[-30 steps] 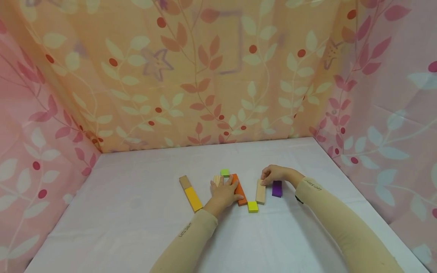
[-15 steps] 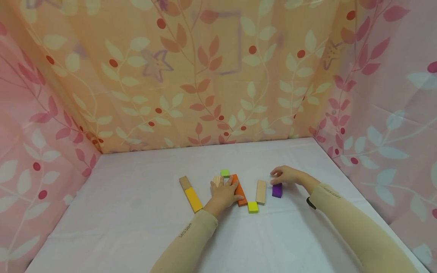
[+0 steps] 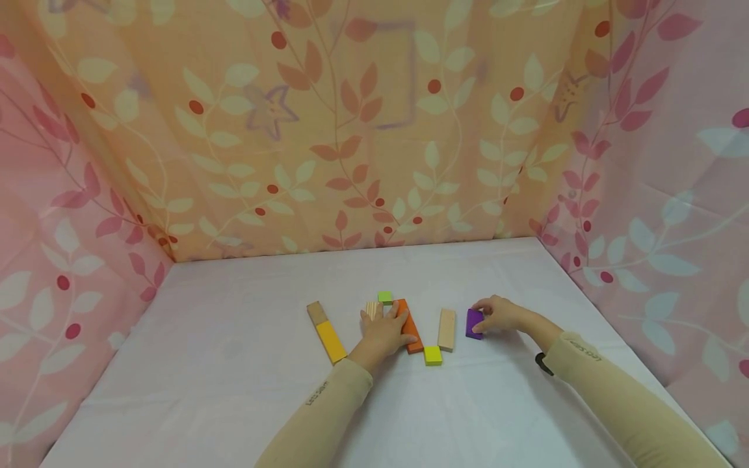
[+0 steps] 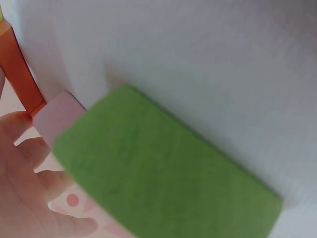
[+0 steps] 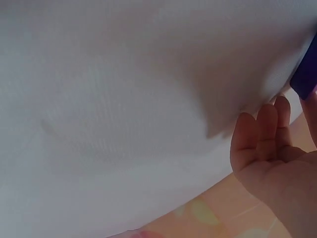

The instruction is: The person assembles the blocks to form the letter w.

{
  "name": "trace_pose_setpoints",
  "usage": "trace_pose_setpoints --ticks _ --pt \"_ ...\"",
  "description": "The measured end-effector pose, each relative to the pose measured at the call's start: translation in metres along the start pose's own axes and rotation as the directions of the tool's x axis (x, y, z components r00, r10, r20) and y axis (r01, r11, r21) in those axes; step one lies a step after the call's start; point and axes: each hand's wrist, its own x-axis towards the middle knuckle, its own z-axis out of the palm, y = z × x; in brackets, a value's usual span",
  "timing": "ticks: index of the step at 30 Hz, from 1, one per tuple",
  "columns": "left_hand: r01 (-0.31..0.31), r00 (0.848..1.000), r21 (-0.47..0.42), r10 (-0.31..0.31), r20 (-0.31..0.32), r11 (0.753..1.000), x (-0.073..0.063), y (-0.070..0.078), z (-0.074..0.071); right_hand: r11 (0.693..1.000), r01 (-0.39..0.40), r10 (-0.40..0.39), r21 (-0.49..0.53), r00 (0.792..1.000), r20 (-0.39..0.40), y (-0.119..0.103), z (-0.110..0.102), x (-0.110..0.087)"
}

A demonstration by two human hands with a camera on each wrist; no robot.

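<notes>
My left hand (image 3: 380,337) lies with its fingers spread, the thumb and fingertips at the orange block (image 3: 411,335) and a striped wooden block (image 3: 372,308), which it partly covers. In the left wrist view, fingertips reach toward the orange block (image 4: 21,69) and a pink block (image 4: 58,116); a large green block (image 4: 168,163) fills the foreground. My right hand (image 3: 497,314) grips a purple block (image 3: 473,322) on the white table, thumb at the near end and fingers at the far end. Only a corner of the purple block (image 5: 306,74) shows in the right wrist view.
A pale wooden block (image 3: 447,329) touches or nearly touches a yellow square block (image 3: 433,355). A lime-green square block (image 3: 385,297) lies behind the left hand. To the left, a tan block (image 3: 316,312) meets a long yellow block (image 3: 331,342) end to end. Patterned curtains (image 3: 351,130) surround the table.
My right hand has let go of the pale wooden block, moved right and taken hold of the purple block. My left hand has stayed in place.
</notes>
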Motion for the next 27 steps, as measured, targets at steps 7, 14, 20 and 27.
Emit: trace_pose_setpoints --ticks 7,14,20,27 --pt "-0.003 1.000 0.014 0.003 -0.007 1.000 0.000 -0.001 -0.001 0.993 0.016 -0.010 0.121 0.999 -0.046 -0.002 0.005 0.003" --pt "-0.005 1.000 0.029 0.005 -0.007 1.000 0.000 -0.002 -0.003 0.915 -0.018 0.053 0.403 0.996 -0.078 -0.001 -0.002 0.013" --pt "0.001 1.000 0.029 -0.001 0.005 1.000 0.001 -0.001 -0.001 0.853 -0.033 0.121 0.521 0.983 -0.136 -0.006 -0.010 0.032" --pt "0.001 1.000 0.014 -0.001 -0.001 1.000 -0.001 0.000 -0.001 0.815 -0.023 0.133 0.580 0.980 -0.148 -0.011 -0.009 0.049"
